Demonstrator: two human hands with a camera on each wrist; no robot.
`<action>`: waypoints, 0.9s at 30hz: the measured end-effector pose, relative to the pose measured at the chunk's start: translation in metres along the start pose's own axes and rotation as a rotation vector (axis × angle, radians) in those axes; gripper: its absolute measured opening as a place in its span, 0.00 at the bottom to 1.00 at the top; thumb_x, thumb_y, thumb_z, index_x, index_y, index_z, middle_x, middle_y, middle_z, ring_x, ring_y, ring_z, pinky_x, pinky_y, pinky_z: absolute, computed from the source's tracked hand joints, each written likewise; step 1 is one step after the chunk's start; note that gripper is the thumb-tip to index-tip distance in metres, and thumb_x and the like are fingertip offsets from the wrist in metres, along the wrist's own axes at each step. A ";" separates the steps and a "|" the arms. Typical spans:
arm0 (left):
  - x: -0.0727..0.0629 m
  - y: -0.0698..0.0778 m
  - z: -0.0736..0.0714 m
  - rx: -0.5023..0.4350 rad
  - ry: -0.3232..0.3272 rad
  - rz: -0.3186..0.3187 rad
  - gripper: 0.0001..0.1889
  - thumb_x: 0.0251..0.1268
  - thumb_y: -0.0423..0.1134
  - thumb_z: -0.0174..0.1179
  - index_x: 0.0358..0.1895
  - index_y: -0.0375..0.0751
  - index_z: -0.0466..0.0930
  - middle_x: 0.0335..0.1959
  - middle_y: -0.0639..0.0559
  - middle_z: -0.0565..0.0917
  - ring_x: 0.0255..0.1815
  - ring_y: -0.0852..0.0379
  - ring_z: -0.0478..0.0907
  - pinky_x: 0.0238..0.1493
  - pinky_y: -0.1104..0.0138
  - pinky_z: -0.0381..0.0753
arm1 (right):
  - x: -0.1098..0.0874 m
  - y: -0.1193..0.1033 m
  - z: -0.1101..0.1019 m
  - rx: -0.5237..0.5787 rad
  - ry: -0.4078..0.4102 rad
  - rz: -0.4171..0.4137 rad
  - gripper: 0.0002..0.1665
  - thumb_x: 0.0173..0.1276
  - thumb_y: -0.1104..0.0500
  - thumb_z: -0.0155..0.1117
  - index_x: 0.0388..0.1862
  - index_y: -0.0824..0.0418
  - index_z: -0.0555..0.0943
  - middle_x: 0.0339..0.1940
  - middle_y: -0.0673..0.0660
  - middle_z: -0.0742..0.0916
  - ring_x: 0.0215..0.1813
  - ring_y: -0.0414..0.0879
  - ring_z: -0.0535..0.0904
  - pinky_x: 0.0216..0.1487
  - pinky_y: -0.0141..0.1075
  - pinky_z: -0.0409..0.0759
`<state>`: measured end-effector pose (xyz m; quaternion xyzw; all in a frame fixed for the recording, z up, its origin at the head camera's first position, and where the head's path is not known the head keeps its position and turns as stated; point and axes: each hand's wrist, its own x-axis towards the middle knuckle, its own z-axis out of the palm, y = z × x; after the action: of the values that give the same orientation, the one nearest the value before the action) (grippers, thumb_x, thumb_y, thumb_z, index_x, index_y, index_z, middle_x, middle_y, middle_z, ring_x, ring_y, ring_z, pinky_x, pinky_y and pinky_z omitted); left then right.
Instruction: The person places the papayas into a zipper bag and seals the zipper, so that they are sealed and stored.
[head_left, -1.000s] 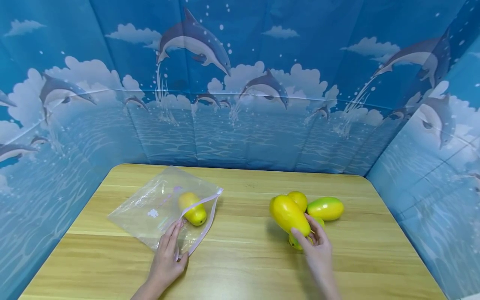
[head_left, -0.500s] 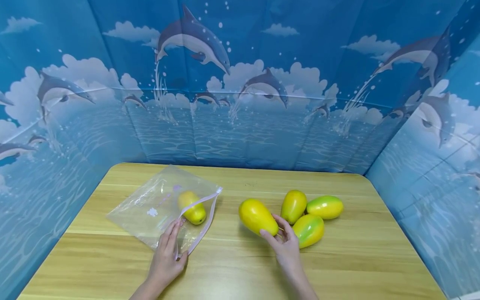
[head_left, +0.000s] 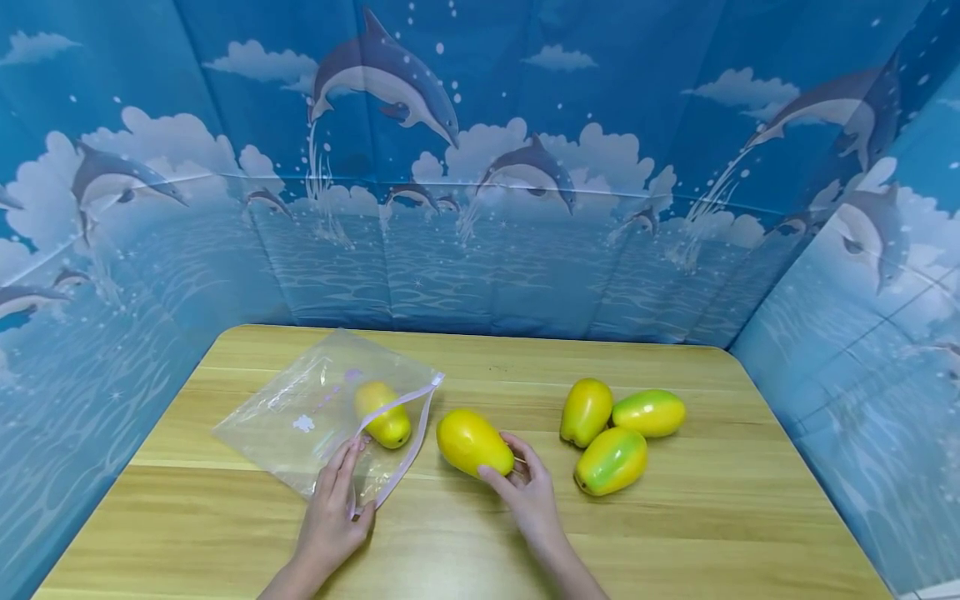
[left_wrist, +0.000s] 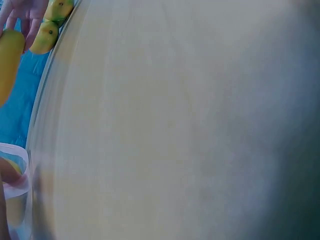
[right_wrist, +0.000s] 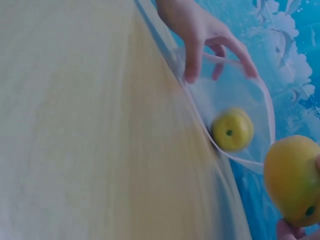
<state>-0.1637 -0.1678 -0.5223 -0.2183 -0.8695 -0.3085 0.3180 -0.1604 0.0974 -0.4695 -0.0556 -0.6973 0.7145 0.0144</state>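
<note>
Your left hand [head_left: 330,517] rests on the desk [head_left: 480,533] at the near corner of the bag [head_left: 300,417], its fingers pinching the upper lip so the mouth stands open toward the right. Inside the bag lies one yellow fruit [head_left: 384,415], close to the opening; the right wrist view shows it [right_wrist: 231,130] end-on, framed by the pale zip edge.

Your right hand [head_left: 528,492] grips a second yellow fruit, the held fruit [head_left: 474,442], fingers curled round its near end. It sits just right of the bag's mouth, close to the zip edge but not inside. I cannot tell whether it touches the desk.

Three more fruits [head_left: 618,425], yellow-green, lie clustered on the desk to the right, well apart from the bag. A dolphin backdrop [head_left: 480,167] walls the desk on three sides.
</note>
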 end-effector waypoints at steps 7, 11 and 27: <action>0.001 0.002 -0.002 0.007 -0.013 -0.007 0.47 0.23 0.26 0.68 0.61 0.24 0.62 0.64 0.39 0.63 0.54 0.45 0.64 0.67 0.80 0.47 | -0.001 0.002 0.017 -0.054 -0.092 -0.024 0.37 0.52 0.57 0.70 0.60 0.64 0.68 0.55 0.63 0.72 0.50 0.50 0.74 0.48 0.29 0.78; 0.002 0.002 -0.001 0.026 -0.001 0.012 0.48 0.20 0.26 0.69 0.61 0.24 0.63 0.63 0.37 0.63 0.53 0.44 0.65 0.67 0.80 0.47 | 0.000 0.004 0.026 -0.091 -0.121 -0.052 0.37 0.52 0.56 0.70 0.59 0.66 0.68 0.54 0.63 0.72 0.49 0.50 0.73 0.50 0.30 0.77; 0.002 0.002 -0.001 0.040 0.009 0.038 0.50 0.19 0.26 0.69 0.62 0.25 0.62 0.63 0.38 0.64 0.51 0.45 0.66 0.66 0.81 0.48 | 0.008 0.015 0.043 -0.153 -0.148 -0.076 0.36 0.52 0.57 0.70 0.59 0.67 0.68 0.55 0.63 0.73 0.47 0.48 0.72 0.48 0.31 0.77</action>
<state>-0.1639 -0.1669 -0.5197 -0.2271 -0.8697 -0.2860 0.3319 -0.1718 0.0547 -0.4835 0.0229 -0.7506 0.6602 -0.0141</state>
